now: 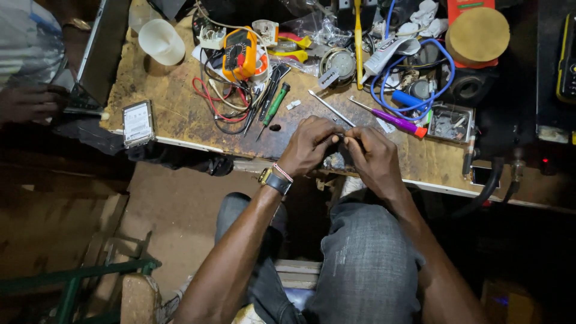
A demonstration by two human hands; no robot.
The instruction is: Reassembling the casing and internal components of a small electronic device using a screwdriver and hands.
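Here, a worn wooden workbench is crowding with tools toward its back, leaving bare room along its front edge. There, the left hand and right hand are meeting, fingertips pinching together on a small dark part, too small to identify, just above that edge.

Light falls from above onto the surface, bright and warm across its middle, while the floor below and both outer edges sink into deep shadow. A white cup glares slightly. Focus is fairly sharp at centre; corners look softer and bent by a wide lens. The small part between the two hands is perhaps too dark to make out.
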